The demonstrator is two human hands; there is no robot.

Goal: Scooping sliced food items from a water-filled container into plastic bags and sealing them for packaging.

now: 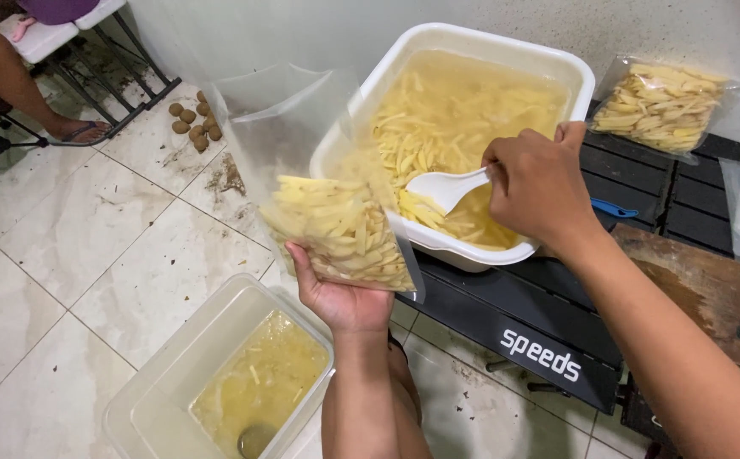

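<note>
Left hand (340,293) cupped palm-up under a clear plastic bag part-filled with pale yellow raw potato sticks (340,229), fingers curled around its bottom edge, bag mouth standing open above and leaning against the rim of the tub. Right hand (540,187) closed in a fist around the handle of a white plastic scoop (446,187), bowl of the scoop dipped toward the potato sticks just left of the knuckles. Directly beneath and behind the right hand, a white rectangular plastic tub (574,72) holding cloudy yellowish water and more cut potato sticks, resting on a black slatted table (506,319). Beyond the right hand, up and to its right, a sealed clear bag of potato sticks (663,106) lying on the same table. Right of the right forearm, a worn brown wooden board (701,289). Below the left hand, on the tiled floor, a clear plastic container (158,382) with murky yellow liquid. Far left of the left hand, a small cluster of brown whole potatoes (193,119).
</note>
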